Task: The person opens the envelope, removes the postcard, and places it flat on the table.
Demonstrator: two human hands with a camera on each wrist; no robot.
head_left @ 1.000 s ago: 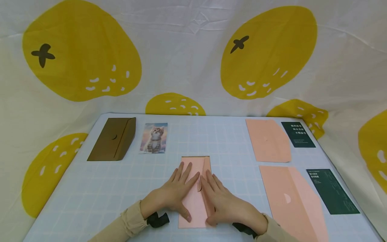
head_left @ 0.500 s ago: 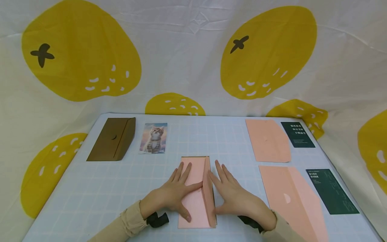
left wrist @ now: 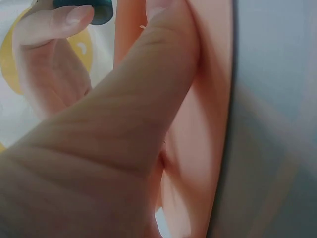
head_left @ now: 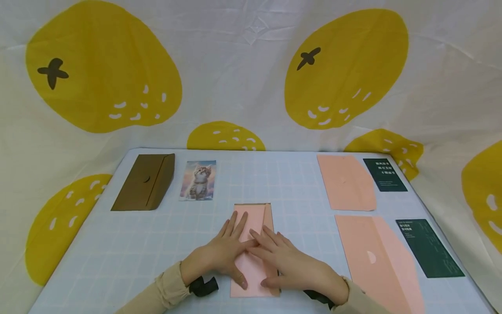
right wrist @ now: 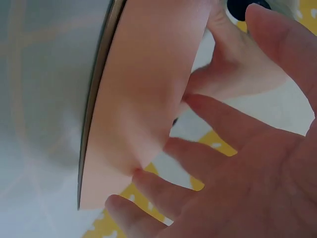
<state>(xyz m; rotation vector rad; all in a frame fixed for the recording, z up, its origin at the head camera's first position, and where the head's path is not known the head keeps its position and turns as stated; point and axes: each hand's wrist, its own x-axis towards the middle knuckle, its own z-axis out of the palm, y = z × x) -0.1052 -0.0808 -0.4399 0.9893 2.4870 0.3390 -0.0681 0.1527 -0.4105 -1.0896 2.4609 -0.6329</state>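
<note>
A pink envelope [head_left: 252,285] lies flat at the middle of the table, long side pointing away from me, with its narrow flap folded in along the right side. A thin brown edge shows at its far end. My left hand [head_left: 217,253] rests spread on the envelope's left part, thumb toward the near end. From the right, my right hand [head_left: 290,264] lies over the flap with fingers extended, its fingertips meeting the left index finger. In the right wrist view, fingertips [right wrist: 138,173] touch the pink paper [right wrist: 141,64]. The left wrist view shows the left hand [left wrist: 114,119] against the paper.
A brown envelope [head_left: 137,183] and a kitten picture card [head_left: 199,181] lie at the far left. Toward the right are two more pink envelopes [head_left: 341,187], the nearer one larger, and two dark green cards [head_left: 429,250]. A fruit-print cloth [head_left: 235,78] hangs behind the table.
My right hand lifted off to the right of the flap, then came back left over it. The left hand stays put, though its index finger swung right across the envelope.
</note>
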